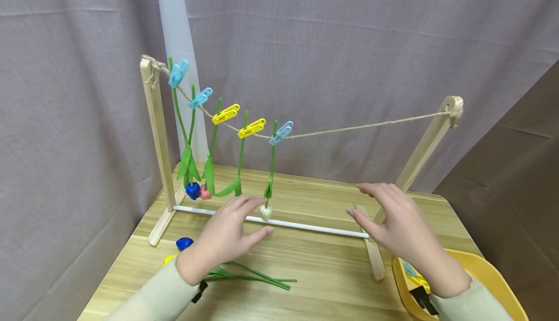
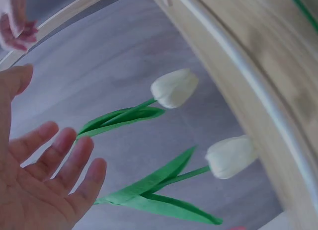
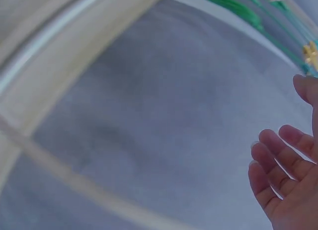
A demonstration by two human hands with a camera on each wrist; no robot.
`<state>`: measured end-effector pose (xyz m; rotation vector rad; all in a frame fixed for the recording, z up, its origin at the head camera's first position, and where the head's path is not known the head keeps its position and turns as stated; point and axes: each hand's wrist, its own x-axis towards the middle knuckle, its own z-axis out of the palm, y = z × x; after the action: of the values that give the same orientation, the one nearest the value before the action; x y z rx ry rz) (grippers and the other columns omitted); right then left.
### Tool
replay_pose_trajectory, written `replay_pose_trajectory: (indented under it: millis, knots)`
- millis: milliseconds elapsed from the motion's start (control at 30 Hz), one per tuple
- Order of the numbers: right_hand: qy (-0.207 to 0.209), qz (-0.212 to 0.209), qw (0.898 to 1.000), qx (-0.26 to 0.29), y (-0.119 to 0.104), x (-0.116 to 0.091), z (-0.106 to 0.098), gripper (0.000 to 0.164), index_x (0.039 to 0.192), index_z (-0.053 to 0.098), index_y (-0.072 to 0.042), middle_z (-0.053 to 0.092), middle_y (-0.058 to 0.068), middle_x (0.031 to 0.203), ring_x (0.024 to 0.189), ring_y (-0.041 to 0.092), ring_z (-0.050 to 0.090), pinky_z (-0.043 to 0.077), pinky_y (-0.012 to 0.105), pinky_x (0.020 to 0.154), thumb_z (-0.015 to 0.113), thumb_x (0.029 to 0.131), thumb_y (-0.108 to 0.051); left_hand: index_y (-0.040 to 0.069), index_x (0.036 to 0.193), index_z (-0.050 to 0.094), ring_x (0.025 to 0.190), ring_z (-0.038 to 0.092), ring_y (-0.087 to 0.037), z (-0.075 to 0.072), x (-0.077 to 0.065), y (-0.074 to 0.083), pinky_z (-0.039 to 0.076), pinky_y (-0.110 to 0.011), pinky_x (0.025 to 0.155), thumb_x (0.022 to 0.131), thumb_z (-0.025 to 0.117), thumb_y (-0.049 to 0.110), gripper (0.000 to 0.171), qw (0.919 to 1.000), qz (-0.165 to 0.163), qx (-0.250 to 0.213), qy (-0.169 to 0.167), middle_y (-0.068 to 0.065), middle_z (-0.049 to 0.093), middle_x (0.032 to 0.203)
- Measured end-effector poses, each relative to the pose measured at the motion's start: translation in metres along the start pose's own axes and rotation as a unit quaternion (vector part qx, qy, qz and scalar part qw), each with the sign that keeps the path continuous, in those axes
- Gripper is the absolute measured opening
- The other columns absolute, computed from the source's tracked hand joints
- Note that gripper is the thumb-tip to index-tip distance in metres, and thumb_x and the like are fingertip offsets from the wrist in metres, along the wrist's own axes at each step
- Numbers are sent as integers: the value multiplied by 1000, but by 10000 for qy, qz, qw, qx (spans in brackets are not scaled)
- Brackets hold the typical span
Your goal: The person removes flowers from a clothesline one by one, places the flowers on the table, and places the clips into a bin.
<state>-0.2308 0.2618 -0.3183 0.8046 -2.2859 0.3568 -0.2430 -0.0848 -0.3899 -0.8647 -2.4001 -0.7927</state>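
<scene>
My left hand [image 1: 224, 233] is held in the air with fingers spread and nothing in it, just left of a white artificial tulip [image 1: 265, 212]. That tulip hangs head down from a twine line [image 1: 358, 127] by a light blue clothespin [image 1: 281, 133]. A second white tulip [image 2: 231, 157] shows in the left wrist view; in the head view my hand hides its bloom. Near the right post, my right hand [image 1: 399, 219] hovers with loosely bent fingers, holding nothing. Further left on the line hang a blue tulip [image 1: 192, 191] and a pink tulip [image 1: 205, 193].
Wooden posts [image 1: 157, 131] carry the twine, with a white rod [image 1: 305, 226] joining their feet. On the table lie green stems [image 1: 262, 279], a blue bloom [image 1: 184, 243] and a yellow bloom [image 1: 169, 260]. A yellow tub [image 1: 480, 262] with clothespins stands at the right, partly behind my forearm.
</scene>
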Motion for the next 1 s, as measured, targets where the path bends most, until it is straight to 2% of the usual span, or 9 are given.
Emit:
replay_pose_trajectory:
  millis: [100,333,533,800,1000]
  knots:
    - [166,-397,9990,109,-11,23,-3,50,121,64,-5,66,6,110,99,23,61,44,37,89,74,81,-35,11,134,55,112,57,-19,-3,9,1,48,-37,95,86,69,49,62,9995,85,-200,246,-2,58,124]
    - [574,-1080,9920,298,-34,68,-9,46,118,65,-4,67,7,107,96,24,61,45,37,88,68,86,-37,11,141,46,118,53,-18,-6,27,4,44,-35,100,84,72,46,71,9969,58,-475,624,-4,56,129]
    - [957,-1663,9810,271,-50,101,-8,43,113,65,-1,67,10,100,89,27,61,49,41,79,70,85,-34,13,146,39,115,54,-18,-8,41,6,46,-35,95,84,72,45,78,9957,-146,-648,643,-3,54,127]
    - [975,-1760,9795,109,-63,133,2,42,112,65,-1,66,11,103,94,31,58,46,43,81,73,83,-30,7,147,34,113,53,-21,-6,58,6,48,-37,93,85,72,45,82,9937,-357,-848,637,-6,52,125]
    - [967,-1687,9808,-120,-65,151,11,48,118,63,-2,65,11,104,95,33,57,45,47,76,75,82,-31,10,150,31,116,52,-22,-4,65,3,47,-37,95,86,69,48,83,9917,-570,-1028,520,-7,50,130]
